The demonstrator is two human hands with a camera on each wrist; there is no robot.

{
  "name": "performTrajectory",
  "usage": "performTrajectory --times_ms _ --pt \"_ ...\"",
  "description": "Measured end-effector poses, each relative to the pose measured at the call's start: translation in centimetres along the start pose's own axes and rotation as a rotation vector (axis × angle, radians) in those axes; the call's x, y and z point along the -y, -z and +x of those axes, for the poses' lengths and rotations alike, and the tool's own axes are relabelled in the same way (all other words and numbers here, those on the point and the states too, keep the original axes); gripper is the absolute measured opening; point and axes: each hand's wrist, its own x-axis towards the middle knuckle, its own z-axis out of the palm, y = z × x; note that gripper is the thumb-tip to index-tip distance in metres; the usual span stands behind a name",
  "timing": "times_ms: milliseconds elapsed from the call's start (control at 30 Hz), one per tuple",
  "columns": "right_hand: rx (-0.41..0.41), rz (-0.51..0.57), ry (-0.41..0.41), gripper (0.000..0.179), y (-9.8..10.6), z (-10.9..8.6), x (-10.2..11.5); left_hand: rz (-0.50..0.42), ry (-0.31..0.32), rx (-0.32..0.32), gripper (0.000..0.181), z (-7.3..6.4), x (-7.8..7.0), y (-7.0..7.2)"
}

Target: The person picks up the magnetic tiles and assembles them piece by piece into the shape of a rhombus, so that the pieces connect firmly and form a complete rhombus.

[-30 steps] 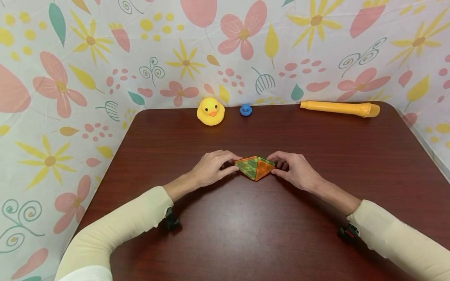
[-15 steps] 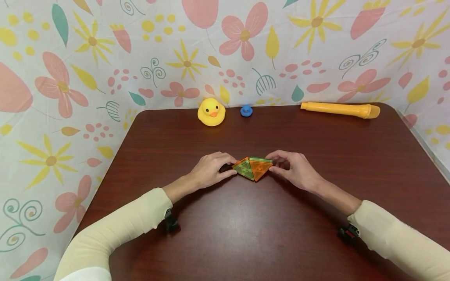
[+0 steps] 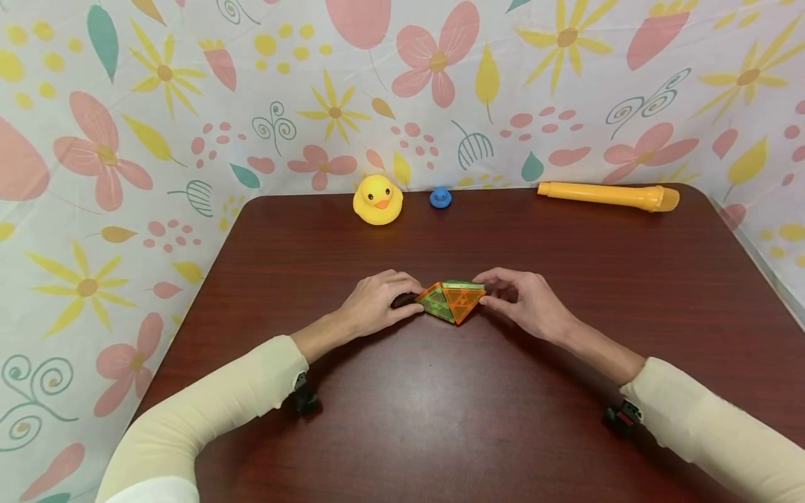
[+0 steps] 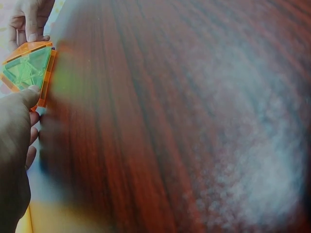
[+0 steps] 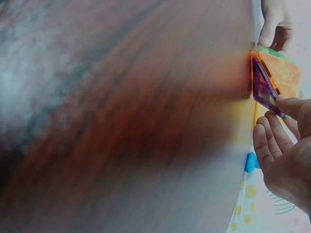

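Note:
Translucent triangular magnetic tiles stand joined in a small pointed shape in front of me on the table. In the head view, a green tile point(image 3: 435, 304) faces front left and an orange tile point(image 3: 464, 302) front right, with another green edge behind. The right wrist view also shows a purple tile point(image 5: 265, 91) low on the shape. My left hand point(image 3: 382, 300) pinches its left corner between thumb and fingers. At the right corner my right hand point(image 3: 525, 299) pinches it the same way, its other fingers loosely bent. Far sides of the shape are partly hidden.
Along the back edge of the dark wooden table point(image 3: 428, 405) sit a yellow rubber duck point(image 3: 377, 201), a small blue duck point(image 3: 441, 198) and a yellow toy microphone point(image 3: 606, 196). Behind them hangs a patterned cloth point(image 3: 220, 126).
The tile shape has shifted slightly left and turned, so more of its orange face and far green edge shows. Both hands keep their pinch, the right having moved a little left.

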Motion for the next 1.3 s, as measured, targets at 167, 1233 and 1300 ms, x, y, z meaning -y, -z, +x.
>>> performTrajectory --times_ms 167,1233,1300 --pt "-0.006 -0.005 0.0 0.033 -0.09 -0.01 -0.04 0.004 0.0 0.002 0.025 0.05 0.07 -0.02" --pt "0.0 0.034 -0.028 0.033 0.1 -0.46 -0.17 0.001 0.019 0.034 0.029 0.14 0.01 -0.01" --pt "-0.002 0.035 -0.026 0.033 0.08 -0.41 -0.18 -0.001 0.017 0.031 0.029 0.14 0.02 -0.02"
